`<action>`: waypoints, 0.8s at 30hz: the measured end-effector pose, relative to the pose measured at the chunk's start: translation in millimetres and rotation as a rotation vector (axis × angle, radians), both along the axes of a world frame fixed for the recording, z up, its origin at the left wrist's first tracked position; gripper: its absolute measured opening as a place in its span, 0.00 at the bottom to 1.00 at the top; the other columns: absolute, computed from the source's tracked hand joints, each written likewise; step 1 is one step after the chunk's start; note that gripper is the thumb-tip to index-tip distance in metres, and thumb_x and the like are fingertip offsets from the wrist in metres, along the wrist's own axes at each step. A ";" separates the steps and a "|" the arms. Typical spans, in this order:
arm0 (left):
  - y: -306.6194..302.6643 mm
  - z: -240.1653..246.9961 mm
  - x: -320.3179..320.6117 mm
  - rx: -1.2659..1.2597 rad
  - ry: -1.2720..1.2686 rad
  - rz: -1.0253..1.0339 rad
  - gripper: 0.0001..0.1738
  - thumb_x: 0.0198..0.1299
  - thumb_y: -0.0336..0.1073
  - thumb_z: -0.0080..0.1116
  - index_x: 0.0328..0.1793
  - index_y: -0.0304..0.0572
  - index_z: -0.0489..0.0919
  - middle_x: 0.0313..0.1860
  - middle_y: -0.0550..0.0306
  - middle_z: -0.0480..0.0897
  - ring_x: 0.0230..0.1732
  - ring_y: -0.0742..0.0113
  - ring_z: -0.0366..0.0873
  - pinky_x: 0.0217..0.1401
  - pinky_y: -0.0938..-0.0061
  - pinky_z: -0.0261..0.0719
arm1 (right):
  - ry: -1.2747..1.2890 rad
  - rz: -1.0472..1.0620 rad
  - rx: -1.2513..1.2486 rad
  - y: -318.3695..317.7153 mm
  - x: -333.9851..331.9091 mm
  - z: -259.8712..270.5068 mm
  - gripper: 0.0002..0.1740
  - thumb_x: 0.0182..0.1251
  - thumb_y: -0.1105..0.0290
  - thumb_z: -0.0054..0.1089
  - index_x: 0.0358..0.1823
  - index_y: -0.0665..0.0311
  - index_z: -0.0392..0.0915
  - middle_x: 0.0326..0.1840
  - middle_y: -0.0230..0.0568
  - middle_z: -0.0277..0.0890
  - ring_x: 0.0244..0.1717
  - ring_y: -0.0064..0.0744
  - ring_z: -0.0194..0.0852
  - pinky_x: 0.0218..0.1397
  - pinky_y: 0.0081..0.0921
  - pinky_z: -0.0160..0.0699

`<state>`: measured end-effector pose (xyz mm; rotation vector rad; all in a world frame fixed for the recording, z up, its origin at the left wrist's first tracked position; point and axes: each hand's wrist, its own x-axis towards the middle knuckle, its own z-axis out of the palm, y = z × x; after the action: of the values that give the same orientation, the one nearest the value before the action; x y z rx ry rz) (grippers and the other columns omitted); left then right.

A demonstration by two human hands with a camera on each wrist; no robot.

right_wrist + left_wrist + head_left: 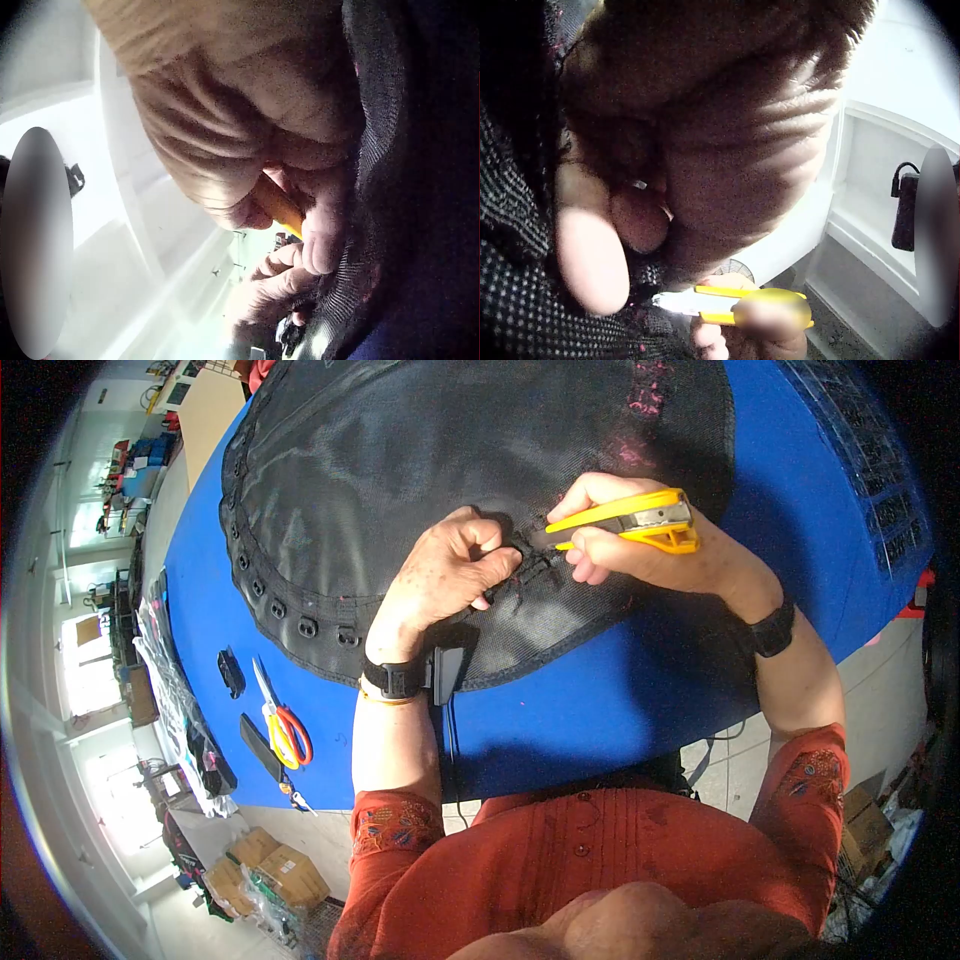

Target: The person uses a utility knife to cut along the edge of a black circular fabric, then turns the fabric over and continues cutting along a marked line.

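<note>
A large round piece of black mesh fabric (430,470) lies over the blue table. My left hand (440,570) rests on it with fingers curled, thumb and forefinger pinching dark material at a bunched spot of the mesh. In my right hand (640,540) I hold yellow thread snips (620,518) between thumb and fingers, their tips pointing left toward the pinched spot. The left wrist view shows the metal blades (694,302) of the snips close to the left fingertips. In the right wrist view, most of the snips is hidden by the palm.
Red-and-yellow-handled scissors (285,730), a black sheath-like piece (262,748) and a small black object (230,673) lie on the blue table (560,730) at left. Several black clips (308,627) line the fabric's edge. A clear plastic sheet (865,450) lies at far right.
</note>
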<state>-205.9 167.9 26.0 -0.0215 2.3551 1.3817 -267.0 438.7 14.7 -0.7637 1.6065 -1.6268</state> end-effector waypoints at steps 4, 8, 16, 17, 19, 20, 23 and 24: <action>1.9 2.5 -0.2 -0.010 0.004 -0.005 0.21 0.70 0.35 0.71 0.27 0.33 0.75 0.39 0.58 0.72 0.32 0.71 0.78 0.26 0.75 0.86 | 0.032 0.013 0.036 2.8 -1.2 4.3 0.17 0.80 0.64 0.60 0.63 0.67 0.77 0.44 0.38 0.85 0.43 0.23 0.88 0.52 0.27 0.90; 2.4 2.6 0.2 0.004 0.008 0.007 0.20 0.70 0.35 0.71 0.27 0.33 0.75 0.39 0.57 0.72 0.31 0.71 0.78 0.26 0.75 0.86 | 0.083 0.031 0.052 6.0 -3.4 6.5 0.17 0.79 0.65 0.61 0.62 0.66 0.78 0.44 0.38 0.85 0.42 0.23 0.88 0.51 0.27 0.90; 1.2 2.0 0.0 -0.003 -0.002 0.006 0.19 0.70 0.35 0.71 0.28 0.34 0.77 0.40 0.58 0.72 0.33 0.71 0.79 0.26 0.76 0.87 | 0.068 0.031 0.071 6.9 -3.4 9.2 0.16 0.78 0.65 0.60 0.60 0.66 0.79 0.43 0.38 0.85 0.41 0.23 0.88 0.50 0.27 0.89; 1.0 1.9 -0.1 0.005 -0.007 0.007 0.19 0.70 0.35 0.71 0.28 0.34 0.77 0.40 0.58 0.72 0.33 0.71 0.79 0.26 0.76 0.87 | 0.062 0.029 0.066 7.1 -3.5 8.1 0.15 0.78 0.66 0.60 0.59 0.66 0.79 0.43 0.38 0.85 0.41 0.23 0.88 0.50 0.27 0.89; -0.3 1.4 -0.3 0.021 -0.016 0.009 0.19 0.69 0.35 0.71 0.28 0.34 0.77 0.40 0.58 0.72 0.33 0.72 0.79 0.27 0.77 0.87 | 0.049 0.027 0.055 7.3 -3.8 5.2 0.15 0.78 0.66 0.60 0.59 0.66 0.79 0.43 0.38 0.85 0.40 0.24 0.88 0.49 0.27 0.89; -0.7 1.1 -0.4 0.032 -0.021 0.012 0.19 0.69 0.34 0.71 0.28 0.34 0.77 0.40 0.59 0.72 0.33 0.72 0.79 0.27 0.77 0.87 | 0.033 0.026 0.071 7.6 -3.2 6.5 0.15 0.78 0.66 0.60 0.59 0.66 0.79 0.42 0.38 0.85 0.40 0.24 0.88 0.48 0.27 0.89; -1.4 0.5 -0.5 0.054 -0.029 0.016 0.18 0.69 0.34 0.71 0.28 0.35 0.76 0.40 0.59 0.71 0.34 0.73 0.79 0.27 0.78 0.87 | 0.000 0.027 0.092 8.6 -1.6 9.4 0.15 0.77 0.66 0.60 0.58 0.66 0.79 0.42 0.38 0.85 0.40 0.24 0.88 0.47 0.27 0.90; -1.5 0.3 -0.4 0.056 -0.027 0.012 0.18 0.69 0.33 0.71 0.28 0.35 0.76 0.41 0.59 0.71 0.34 0.73 0.79 0.27 0.78 0.87 | 0.000 0.027 0.084 8.4 -1.5 7.8 0.15 0.78 0.66 0.60 0.58 0.66 0.79 0.43 0.38 0.85 0.40 0.25 0.88 0.47 0.27 0.90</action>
<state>-206.3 166.4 26.4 -0.0384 2.2971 1.4436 -268.5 447.2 22.5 -0.7392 1.6469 -1.5299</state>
